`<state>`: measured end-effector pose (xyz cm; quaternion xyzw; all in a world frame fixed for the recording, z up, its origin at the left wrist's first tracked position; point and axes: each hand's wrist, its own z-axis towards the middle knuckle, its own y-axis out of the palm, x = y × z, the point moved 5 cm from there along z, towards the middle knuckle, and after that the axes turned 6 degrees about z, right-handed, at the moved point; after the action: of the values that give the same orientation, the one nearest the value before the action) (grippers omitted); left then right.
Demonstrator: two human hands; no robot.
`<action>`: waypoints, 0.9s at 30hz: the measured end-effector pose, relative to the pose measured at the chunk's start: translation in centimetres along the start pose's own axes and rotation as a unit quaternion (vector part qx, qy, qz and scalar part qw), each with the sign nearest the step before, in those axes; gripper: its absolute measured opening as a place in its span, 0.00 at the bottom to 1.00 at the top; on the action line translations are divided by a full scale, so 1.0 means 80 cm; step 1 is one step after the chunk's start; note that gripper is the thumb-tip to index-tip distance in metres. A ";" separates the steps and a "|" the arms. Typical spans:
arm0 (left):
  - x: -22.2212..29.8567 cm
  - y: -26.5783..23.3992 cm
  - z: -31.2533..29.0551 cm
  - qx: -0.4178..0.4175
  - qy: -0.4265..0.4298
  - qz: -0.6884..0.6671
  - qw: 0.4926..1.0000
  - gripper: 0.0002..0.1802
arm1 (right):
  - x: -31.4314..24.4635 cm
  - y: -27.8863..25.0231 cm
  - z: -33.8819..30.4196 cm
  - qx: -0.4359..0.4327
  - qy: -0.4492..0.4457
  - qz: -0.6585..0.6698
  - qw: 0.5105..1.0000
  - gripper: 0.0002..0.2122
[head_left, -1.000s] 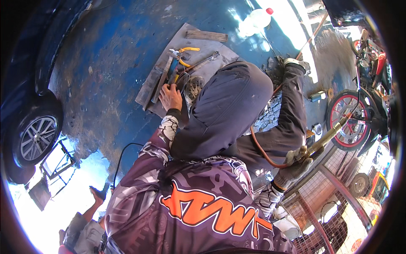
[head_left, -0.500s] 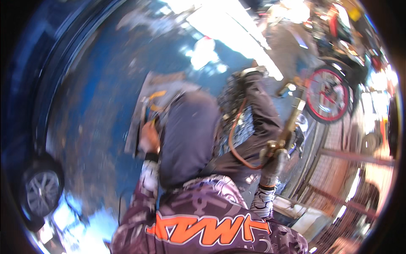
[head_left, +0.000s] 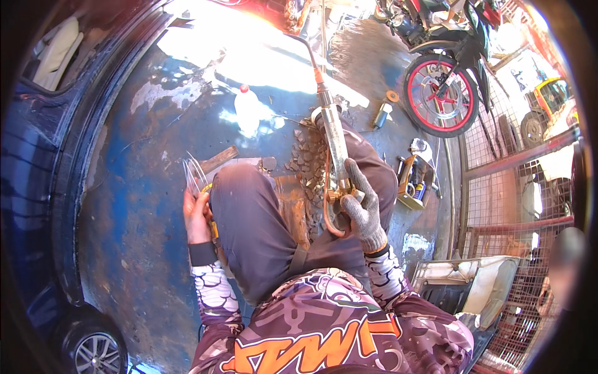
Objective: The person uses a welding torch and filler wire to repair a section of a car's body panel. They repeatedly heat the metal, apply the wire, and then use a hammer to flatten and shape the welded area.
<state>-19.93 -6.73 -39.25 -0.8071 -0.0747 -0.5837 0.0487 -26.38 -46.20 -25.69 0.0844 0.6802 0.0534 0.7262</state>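
Observation:
In my right hand, in a grey knit glove, is a gas torch with a metal handle and brass valve knobs. Its thin bent tip points up and away from me; I see no flame. A reddish hose curves from its lower end over my lap. My bare left hand, beside my left knee, is closed on a light thing with thin curved, clear-looking edges and yellow parts; its kind I cannot make out. Between my legs lie a brownish block and many grey broken pieces.
A white bottle with a red cap stands ahead on the blue floor. A wooden box of bottles and tools sits right of my knee. Beyond are a motorcycle's red-rimmed wheel and wire mesh. A dark blue car is at left.
My right hand has brought the torch inward from the right, over my lap. My left hand has drawn back from the floor board and lifted the clear-edged thing. The view has shifted.

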 end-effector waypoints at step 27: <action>0.299 0.201 0.007 -0.094 0.225 -0.064 0.968 0.21 | -0.065 0.006 -0.037 -0.033 0.009 0.118 0.992 0.36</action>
<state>-9.18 -20.97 -16.62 -0.6495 -0.0582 -0.7565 -0.0493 -29.66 -46.60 -20.67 0.1396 0.6696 0.1620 0.7113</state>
